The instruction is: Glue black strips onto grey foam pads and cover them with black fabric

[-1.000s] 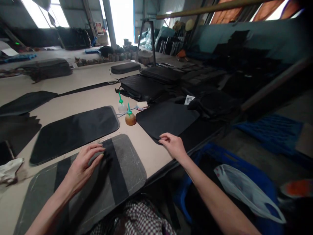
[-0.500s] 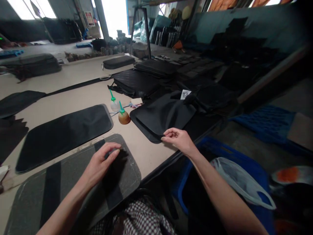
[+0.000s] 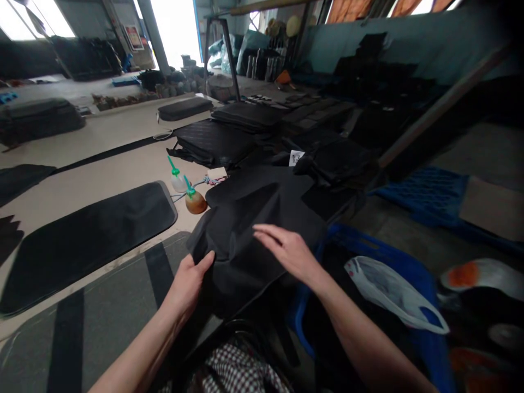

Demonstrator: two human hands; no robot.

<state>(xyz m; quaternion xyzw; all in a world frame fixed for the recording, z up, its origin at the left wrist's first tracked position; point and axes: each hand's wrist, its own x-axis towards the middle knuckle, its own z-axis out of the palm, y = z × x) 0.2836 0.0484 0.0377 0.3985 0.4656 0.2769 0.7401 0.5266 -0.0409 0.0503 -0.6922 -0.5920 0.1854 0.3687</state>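
Observation:
A limp black fabric panel is lifted at the near edge of the table, creased in the middle. My left hand pinches its left edge, thumb on top and fingers hidden beneath. Over the panel's upper right part my right hand lies with its fingers stretched out; whether it presses on the cloth I cannot tell. More black fabric lies flat just behind. Partly covered by the held panel is a grey rounded board with black stripes across it.
Two squeeze bottles stand behind the board, one clear, one amber, both green-tipped. Another black panel lies left. Black stacks fill the back right. A blue crate with a plastic bag sits at lower right.
My left hand has taken hold of a black fabric panel, which has come off the pile toward me and over the board. My right hand's fingers have straightened. The view has shifted right.

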